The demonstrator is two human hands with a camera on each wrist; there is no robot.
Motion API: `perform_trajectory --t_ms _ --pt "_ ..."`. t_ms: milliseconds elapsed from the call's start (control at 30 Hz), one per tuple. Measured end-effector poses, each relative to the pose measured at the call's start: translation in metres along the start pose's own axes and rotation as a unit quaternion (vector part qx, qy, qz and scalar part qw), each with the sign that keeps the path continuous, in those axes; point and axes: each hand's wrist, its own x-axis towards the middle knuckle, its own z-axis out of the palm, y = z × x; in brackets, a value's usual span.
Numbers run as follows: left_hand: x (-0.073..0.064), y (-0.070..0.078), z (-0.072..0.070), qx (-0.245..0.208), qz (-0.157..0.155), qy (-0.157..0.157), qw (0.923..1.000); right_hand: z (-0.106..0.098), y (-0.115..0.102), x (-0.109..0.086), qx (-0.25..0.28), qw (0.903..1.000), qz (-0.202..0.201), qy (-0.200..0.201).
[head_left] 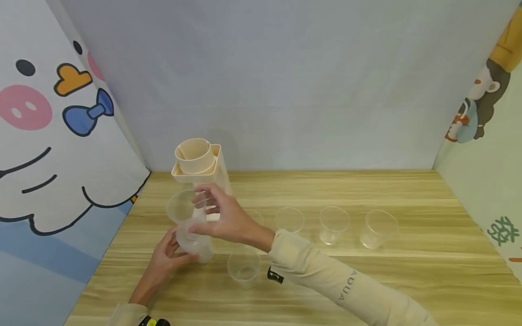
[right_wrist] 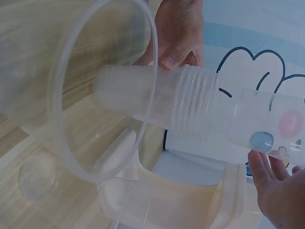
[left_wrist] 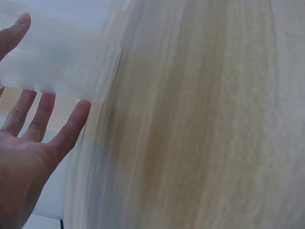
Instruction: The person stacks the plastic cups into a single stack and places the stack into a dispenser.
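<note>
My left hand (head_left: 163, 260) grips a stack of clear plastic cups (head_left: 200, 249) low at the left of the table. In the left wrist view the thumb lies on one side of the stack (left_wrist: 57, 62) and the fingers on the other. Above the stack, my right hand (head_left: 228, 217) holds a single clear plastic cup (head_left: 181, 203) between thumb and fingers. The right wrist view shows this cup (right_wrist: 243, 119) apart from the rims of the stack (right_wrist: 195, 102), in line with it.
A cream plastic holder with a round tube (head_left: 195, 156) stands behind the hands. Several clear cups stand on the wooden table (head_left: 408, 280): one by the right forearm (head_left: 244, 267), others in a row to the right, such as the end cup (head_left: 379, 228). Fabric walls enclose the table.
</note>
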Motion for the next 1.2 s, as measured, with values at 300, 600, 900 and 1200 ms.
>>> perform_trajectory --t_ms 300,600,900,1200 --pt "0.000 0.003 0.001 0.001 -0.014 -0.003 0.9999 0.006 0.017 0.003 -0.017 0.9999 -0.001 -0.003" --pt "0.001 0.003 0.001 0.001 -0.016 -0.009 0.9998 0.009 0.022 0.001 -0.038 0.9991 0.012 -0.014" --pt "-0.001 0.003 0.001 0.001 -0.005 -0.013 0.9999 0.009 0.028 0.001 -0.054 0.9984 -0.002 -0.017" --pt "0.001 0.003 0.001 -0.008 -0.006 -0.017 0.9998 0.010 0.028 0.000 -0.067 0.9972 0.009 -0.033"
